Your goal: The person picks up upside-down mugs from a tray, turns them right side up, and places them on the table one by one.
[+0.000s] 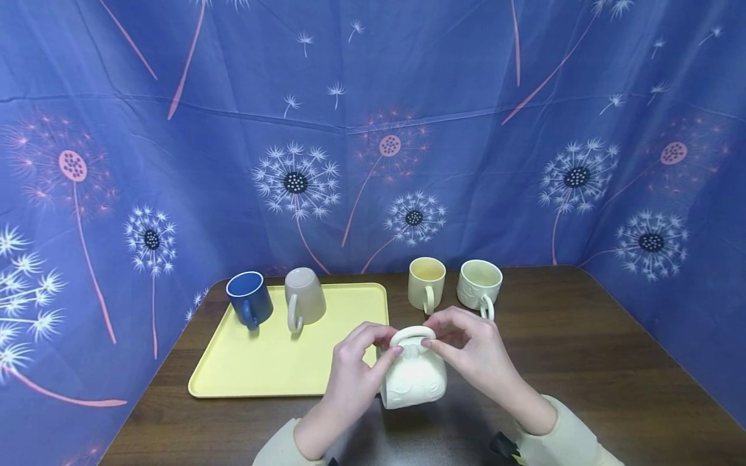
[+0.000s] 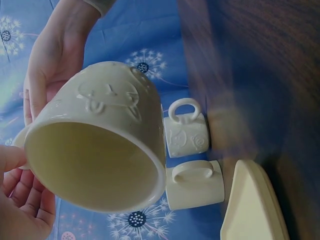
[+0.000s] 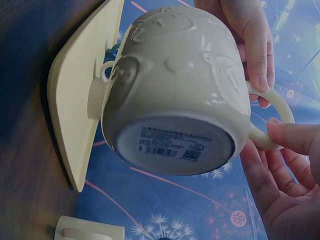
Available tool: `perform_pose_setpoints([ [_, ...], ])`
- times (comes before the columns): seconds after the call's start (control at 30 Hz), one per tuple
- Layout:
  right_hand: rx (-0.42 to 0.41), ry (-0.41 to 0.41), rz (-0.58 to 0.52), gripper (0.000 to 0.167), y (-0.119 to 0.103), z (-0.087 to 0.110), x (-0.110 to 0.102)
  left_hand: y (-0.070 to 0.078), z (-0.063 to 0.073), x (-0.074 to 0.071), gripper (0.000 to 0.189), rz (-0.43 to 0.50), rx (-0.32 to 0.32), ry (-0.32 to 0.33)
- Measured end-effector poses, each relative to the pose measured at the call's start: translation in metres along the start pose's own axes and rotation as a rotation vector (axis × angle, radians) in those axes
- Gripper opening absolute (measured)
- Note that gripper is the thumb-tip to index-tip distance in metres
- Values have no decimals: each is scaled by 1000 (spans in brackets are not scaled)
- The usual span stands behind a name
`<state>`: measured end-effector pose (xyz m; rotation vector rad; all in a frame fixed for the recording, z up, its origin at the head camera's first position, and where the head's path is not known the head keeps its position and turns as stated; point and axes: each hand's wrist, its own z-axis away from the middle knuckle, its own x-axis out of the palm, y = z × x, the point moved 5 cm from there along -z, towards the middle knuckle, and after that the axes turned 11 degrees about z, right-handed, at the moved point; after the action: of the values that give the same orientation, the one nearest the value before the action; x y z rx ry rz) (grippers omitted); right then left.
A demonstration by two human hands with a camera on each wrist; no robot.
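Observation:
A cream mug with raised figures is held on its side over the front of the table, handle up. My left hand pinches the handle near the rim end. At the base end, my right hand pinches it between thumb and fingers. The left wrist view looks into the mug's bare inside, with my left hand at the handle. In the right wrist view a printed label shows on the base, and my right hand grips the handle.
A yellow tray lies on the left of the brown table. On it are a blue mug, upright, and a grey mug, upside down. Behind my hands stand a yellowish mug and a pale green mug.

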<state>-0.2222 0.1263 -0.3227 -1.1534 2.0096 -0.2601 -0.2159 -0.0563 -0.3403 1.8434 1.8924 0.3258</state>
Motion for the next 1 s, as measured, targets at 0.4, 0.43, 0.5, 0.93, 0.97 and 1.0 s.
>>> perform_pose_setpoints([
  [0.4,0,-82,-45,29,2,6,3,3,-10,-1,23,-33,34,-120],
  [0.43,1,-90,-49,29,2,7,3,3,-11,-1,23,-35,36,-130],
  [0.5,3,-107,-61,28,3,7,4,3,-13,-2,22,-34,39,-152],
  [0.93,56,-310,-163,21,5,9,7,-1,-16,-1,21,-30,7,-270],
  [0.97,65,-337,-175,20,5,9,7,-1,-17,0,21,-30,12,-275],
  [1.0,75,-366,-187,20,5,9,8,-1,-17,0,21,-32,22,-280],
])
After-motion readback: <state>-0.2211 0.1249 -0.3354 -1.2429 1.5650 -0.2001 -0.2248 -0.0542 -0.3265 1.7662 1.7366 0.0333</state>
